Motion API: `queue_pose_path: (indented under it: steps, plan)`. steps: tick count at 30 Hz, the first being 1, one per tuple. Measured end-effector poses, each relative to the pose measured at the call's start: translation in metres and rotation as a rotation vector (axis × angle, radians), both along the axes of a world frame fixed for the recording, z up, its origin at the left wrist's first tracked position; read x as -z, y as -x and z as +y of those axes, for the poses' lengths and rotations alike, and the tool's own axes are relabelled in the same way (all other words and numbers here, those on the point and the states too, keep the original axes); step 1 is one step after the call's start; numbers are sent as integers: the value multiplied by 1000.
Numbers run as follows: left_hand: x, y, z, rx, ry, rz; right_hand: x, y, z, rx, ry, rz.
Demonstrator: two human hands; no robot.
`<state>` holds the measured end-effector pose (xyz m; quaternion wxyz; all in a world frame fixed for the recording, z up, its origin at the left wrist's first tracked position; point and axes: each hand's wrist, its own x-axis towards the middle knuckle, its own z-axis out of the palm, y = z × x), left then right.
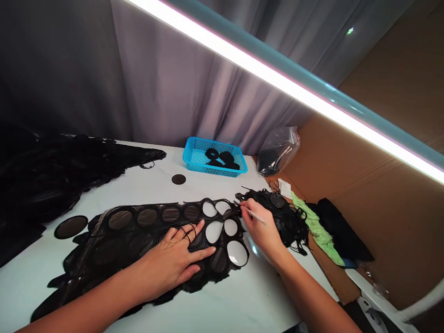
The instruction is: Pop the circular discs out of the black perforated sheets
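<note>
A black rubber-like sheet [163, 215] with rows of round rings lies on the white table. Several ring centres towards its right end are open and show the white tabletop; others are filled with dark discs. My left hand [173, 259] presses flat on the sheet, fingers spread, with thin black strands looped over them. At the sheet's far right corner, my right hand [260, 224] pinches a thin pale pen-like tool [255, 215]. Its tip meets the black material there; the exact kind of tool is unclear. A tangle of black scraps [286, 217] lies just beyond that hand.
A blue basket [215, 171] holds several black rings. Loose dark discs [178, 179] lie on the table, and a big black pile [69, 162] covers the left. At the right are a clear plastic bag [279, 150], green cloth [317, 229] and cardboard wall [364, 175]. Overhead crosses a lit tube [277, 76].
</note>
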<state>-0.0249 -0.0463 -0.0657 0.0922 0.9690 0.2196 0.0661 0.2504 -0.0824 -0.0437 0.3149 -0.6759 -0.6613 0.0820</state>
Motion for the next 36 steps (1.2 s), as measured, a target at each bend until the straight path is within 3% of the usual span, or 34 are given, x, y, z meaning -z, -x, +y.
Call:
queue_pose_path:
  steps: [2,4,12,20,29,34,36]
  plan:
    - [-4,-1,-3,-5,-17,18,-9,-9,-4,69,30,90]
    - [-5,-1,-11,3,-18,18,-15,-6,-15,38,87,184]
    - [17,6,-51,-16,4,-101,-8,41,-62,-314,373,425]
    - [-8,4,-49,24,74,22,-6,45,-64,-378,348,468]
    - [-4,4,-51,16,84,18,2,46,-68,-414,283,357]
    - [10,7,-52,13,78,6,18,52,-78,-478,77,-59]
    - [14,8,-53,13,81,5,20,42,-76,-389,7,-152]
